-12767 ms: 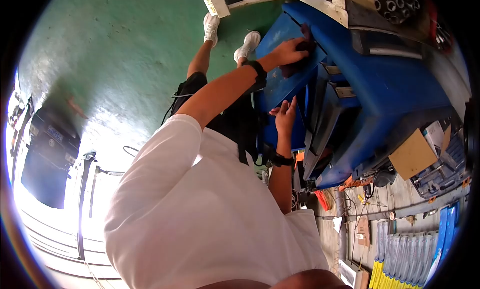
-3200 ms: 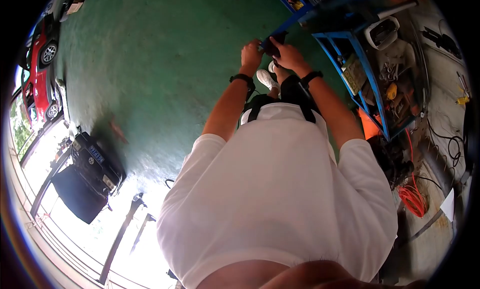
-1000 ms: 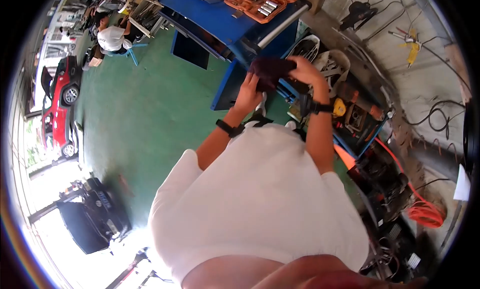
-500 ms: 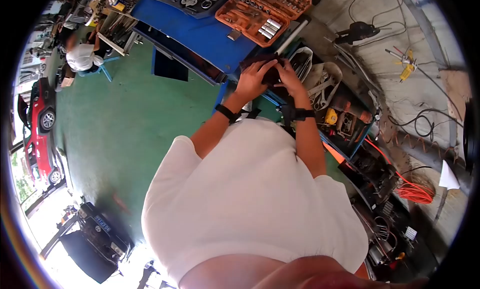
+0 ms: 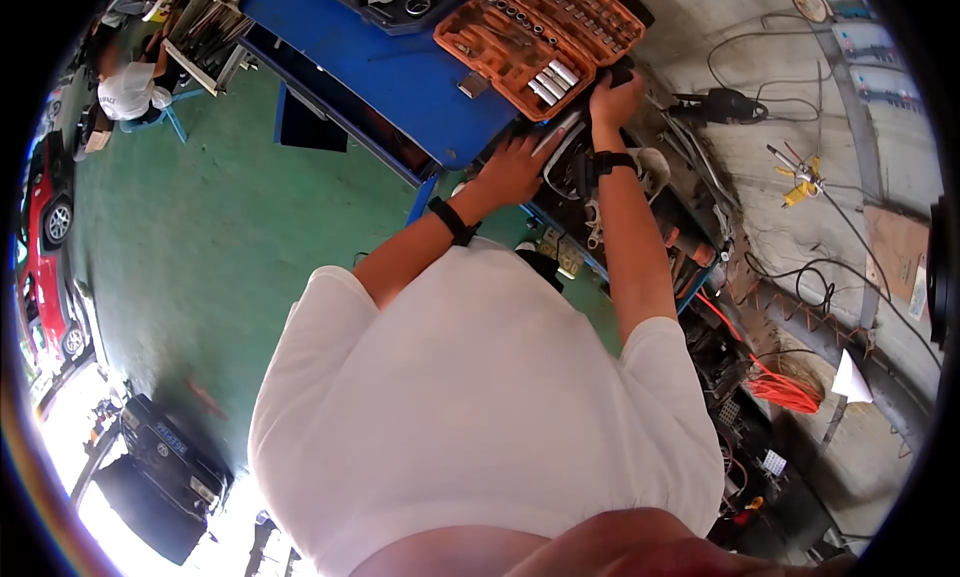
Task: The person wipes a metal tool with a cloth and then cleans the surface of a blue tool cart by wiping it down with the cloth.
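So the dark bundle (image 5: 621,74) is pinched at the far end of the right hand (image 5: 616,101), with the fingers curled around it, though the fingertips are hidden, so how tightly it's gripped can't be told. It looks soft and crumpled, kinda shapeless, and no clear long axis can be made out. It sits just beside the near right corner of the open orange case (image 5: 476,43), whose halves run lengthwise from far left to near right. The case lies on the far side of both hands, and the right is clearly the nearer one.

The left hand (image 5: 512,169) is empty, fingers spread, index pointed right, held by the rounded corner of the smooth blue top (image 5: 380,82). Whether that corner is touched can't be told.

Hard molded plastic is seen on the case, with shiny silver cylinders (image 5: 550,81) lined up inside. A small squarish metal piece (image 5: 473,84) is set close by its left side.
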A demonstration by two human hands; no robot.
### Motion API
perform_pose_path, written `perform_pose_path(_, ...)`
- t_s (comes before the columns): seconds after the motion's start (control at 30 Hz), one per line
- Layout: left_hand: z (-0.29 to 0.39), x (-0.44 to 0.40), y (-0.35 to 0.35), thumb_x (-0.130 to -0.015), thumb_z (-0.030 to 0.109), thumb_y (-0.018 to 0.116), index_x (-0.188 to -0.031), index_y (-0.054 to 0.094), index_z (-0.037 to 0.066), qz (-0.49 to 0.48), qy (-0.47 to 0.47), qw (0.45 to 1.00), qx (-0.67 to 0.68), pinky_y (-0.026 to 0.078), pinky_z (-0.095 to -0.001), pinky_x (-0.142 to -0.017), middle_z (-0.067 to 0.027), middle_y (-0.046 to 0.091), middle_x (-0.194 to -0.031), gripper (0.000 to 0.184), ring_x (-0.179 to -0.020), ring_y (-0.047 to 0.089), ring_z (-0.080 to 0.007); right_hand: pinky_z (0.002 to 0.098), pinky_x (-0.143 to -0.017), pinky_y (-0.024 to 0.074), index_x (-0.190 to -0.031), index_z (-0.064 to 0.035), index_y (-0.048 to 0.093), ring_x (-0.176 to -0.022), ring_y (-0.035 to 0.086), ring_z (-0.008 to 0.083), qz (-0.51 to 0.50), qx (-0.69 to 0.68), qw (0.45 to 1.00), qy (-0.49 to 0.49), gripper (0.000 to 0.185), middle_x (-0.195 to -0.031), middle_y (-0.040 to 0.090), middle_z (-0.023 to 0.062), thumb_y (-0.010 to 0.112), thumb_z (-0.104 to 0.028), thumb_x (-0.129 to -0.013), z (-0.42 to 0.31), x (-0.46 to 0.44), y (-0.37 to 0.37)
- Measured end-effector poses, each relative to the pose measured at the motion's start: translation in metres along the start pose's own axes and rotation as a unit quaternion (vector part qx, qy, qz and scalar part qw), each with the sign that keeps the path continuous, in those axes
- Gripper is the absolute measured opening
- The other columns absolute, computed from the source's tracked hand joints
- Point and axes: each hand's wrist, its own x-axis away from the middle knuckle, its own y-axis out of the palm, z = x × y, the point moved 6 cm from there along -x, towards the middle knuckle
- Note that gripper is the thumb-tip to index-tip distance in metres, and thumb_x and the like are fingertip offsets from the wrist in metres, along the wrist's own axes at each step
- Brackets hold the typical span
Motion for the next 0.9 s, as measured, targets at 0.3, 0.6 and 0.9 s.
perform_pose_path(0.3,-0.001,-0.004,0.007,-0.08,0.018,0.062,-0.154,0.019,0.013,-0.006,0.01,0.997,-0.071,0.041,-0.0479,-0.1,-0.0229,0.044,-0.137,0.086,-0.117,0.05,-0.0371,0.0525,-0.094,0.0485,-0.139,-0.0027,0.034,-0.116,0.047,0.0466,-0.037,0.002,0.999,0.037,0.074,-0.138,0.033,0.0302,0.076,-0.024,-0.082,0.005,-0.029,0.015)
perform_pose_path(0.6,0.008,0.0,-0.018,-0.08,0.016,0.065,-0.149,0.03,0.013,0.117,0.095,0.988,-0.031,0.039,-0.0459,-0.107,-0.0198,0.033,-0.148,0.078,-0.135,0.035,-0.0395,0.0465,-0.106,0.0405,-0.144,0.0115,0.027,-0.131,0.041,0.0442,-0.146,-0.001,0.98,0.138,0.098,-0.145,0.034,0.0323,0.075,-0.045,-0.08,0.053,-0.016,0.037)
perform_pose_path(0.9,0.005,0.01,-0.015,-0.072,0.006,0.071,-0.122,0.051,0.012,0.099,0.131,0.984,0.073,0.043,-0.0459,-0.103,-0.0147,0.041,-0.132,0.054,-0.134,0.035,-0.0381,0.0364,-0.087,0.0494,-0.138,0.0161,0.03,-0.112,0.057,0.0319,-0.255,-0.286,0.898,0.215,0.085,-0.128,0.053,0.0253,0.072,-0.032,-0.082,0.037,0.119,0.016)
